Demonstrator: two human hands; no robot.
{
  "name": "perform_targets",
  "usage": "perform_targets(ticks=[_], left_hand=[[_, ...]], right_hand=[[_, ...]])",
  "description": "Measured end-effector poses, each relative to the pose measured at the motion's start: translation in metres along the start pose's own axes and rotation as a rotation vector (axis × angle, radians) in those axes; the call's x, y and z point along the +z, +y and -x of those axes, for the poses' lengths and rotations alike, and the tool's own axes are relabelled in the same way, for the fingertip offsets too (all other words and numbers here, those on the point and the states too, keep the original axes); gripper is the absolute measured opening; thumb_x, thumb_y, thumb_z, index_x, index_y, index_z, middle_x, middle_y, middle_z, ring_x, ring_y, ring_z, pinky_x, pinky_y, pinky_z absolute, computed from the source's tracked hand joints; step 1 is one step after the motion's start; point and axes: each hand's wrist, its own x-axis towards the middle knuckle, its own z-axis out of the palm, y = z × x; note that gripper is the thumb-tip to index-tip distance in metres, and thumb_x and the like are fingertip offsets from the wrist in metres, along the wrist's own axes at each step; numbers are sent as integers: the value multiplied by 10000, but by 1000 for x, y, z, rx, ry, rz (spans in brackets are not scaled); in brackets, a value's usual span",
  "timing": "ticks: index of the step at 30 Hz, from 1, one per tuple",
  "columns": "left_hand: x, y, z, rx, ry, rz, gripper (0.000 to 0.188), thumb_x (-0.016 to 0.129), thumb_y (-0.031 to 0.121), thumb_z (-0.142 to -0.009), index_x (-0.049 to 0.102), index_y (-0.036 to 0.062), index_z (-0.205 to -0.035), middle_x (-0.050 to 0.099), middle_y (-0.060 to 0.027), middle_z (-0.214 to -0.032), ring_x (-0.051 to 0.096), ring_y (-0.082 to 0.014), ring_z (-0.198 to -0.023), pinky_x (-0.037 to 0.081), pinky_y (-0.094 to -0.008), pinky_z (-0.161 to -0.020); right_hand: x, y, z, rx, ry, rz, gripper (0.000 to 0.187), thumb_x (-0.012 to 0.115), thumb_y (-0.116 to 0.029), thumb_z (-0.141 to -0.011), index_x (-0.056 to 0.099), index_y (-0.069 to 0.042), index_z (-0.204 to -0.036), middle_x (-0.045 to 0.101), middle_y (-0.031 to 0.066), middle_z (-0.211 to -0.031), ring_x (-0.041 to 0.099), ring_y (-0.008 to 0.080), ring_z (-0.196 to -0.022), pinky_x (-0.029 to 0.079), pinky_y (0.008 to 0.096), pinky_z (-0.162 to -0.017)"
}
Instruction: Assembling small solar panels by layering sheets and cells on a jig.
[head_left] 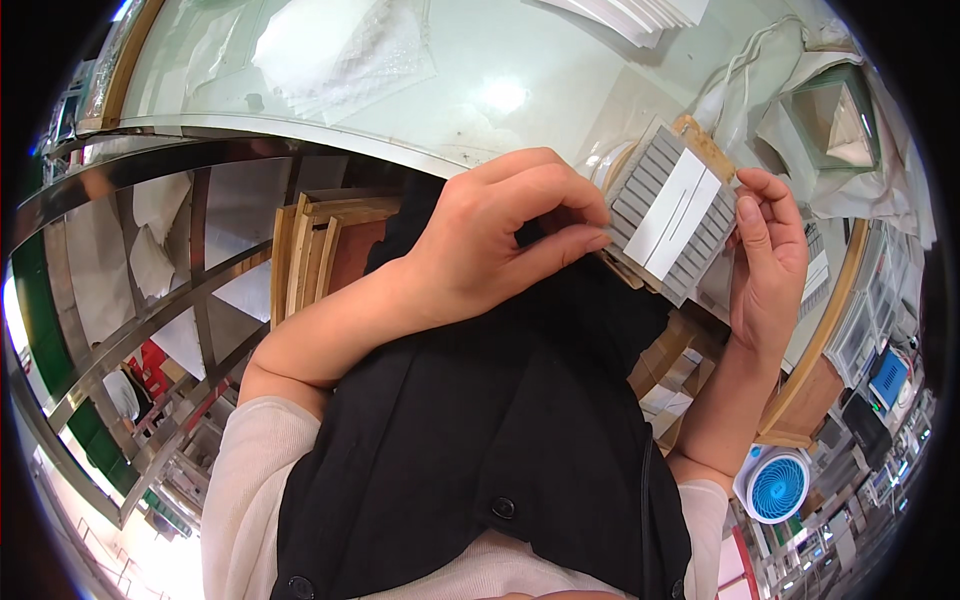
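Note:
A grey slatted block (pixel 668 225) with dark parallel grooves sits tilted at the table's front edge, right of the middle. Across its grooves lies a white strip (pixel 672 218) with thin dark lines along it. My left hand (pixel 515 225) is at the block's left side, thumb and fingertips brought together in a pinch; whatever is between them is too small to make out. On the other side, my right hand (pixel 768 245) has its curled fingers and thumb close to the block's right edge. Its grip is partly hidden. Brown wooden or card pieces (pixel 705 148) show behind and below the block.
Clear plastic wrapping (pixel 340 50) and a stack of white sheets (pixel 640 15) lie on the pale tabletop (pixel 480 100). A cable (pixel 745 65) and a green-edged box (pixel 835 120) are at the right. Wooden frames (pixel 325 240) stand below the table; a blue fan (pixel 777 485) is lower right.

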Motion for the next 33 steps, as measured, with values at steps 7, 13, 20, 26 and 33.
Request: perform_targets(ticks=[7,13,20,26,33], left_hand=[[1,-1,1,17,9,5,198,724,-55,-731,632,25,-887,624,-61,-824,598,-153,-725,476,-249,-629],[-6,-3,6,-137,-58,179,228,686,-17,-819,559,-12,-1009,631,-64,-875,600,-117,-766,491,-234,-693],[-23,-4,12,-232,98,297,128,599,113,-924,535,2,-935,605,-30,-747,571,-76,-640,454,-200,-582],[-23,1,14,-198,-32,211,94,532,73,-946,502,-15,-963,616,-70,-805,557,-91,-679,461,-217,-645],[-30,3,21,-144,-26,94,41,544,30,-923,529,-5,-906,611,-48,-774,557,-88,-661,461,-220,-626]], right_hand=[[-1,1,1,10,-4,-16,246,610,-152,-917,592,-18,-1122,530,-46,-827,428,39,-726,350,180,-668],[-4,0,-2,19,-24,-45,259,587,-156,-931,586,-13,-1147,562,-26,-876,463,46,-766,374,186,-706],[-10,-24,-7,-230,127,159,257,556,-160,-944,588,-6,-1148,594,10,-944,519,65,-836,397,194,-740],[18,-49,-65,-545,53,551,298,586,-197,-920,590,-53,-1181,581,58,-1068,551,141,-971,442,249,-816],[33,-46,-149,-661,165,1017,438,570,-369,-903,578,-67,-1220,545,119,-1198,516,292,-1133,428,373,-925]])
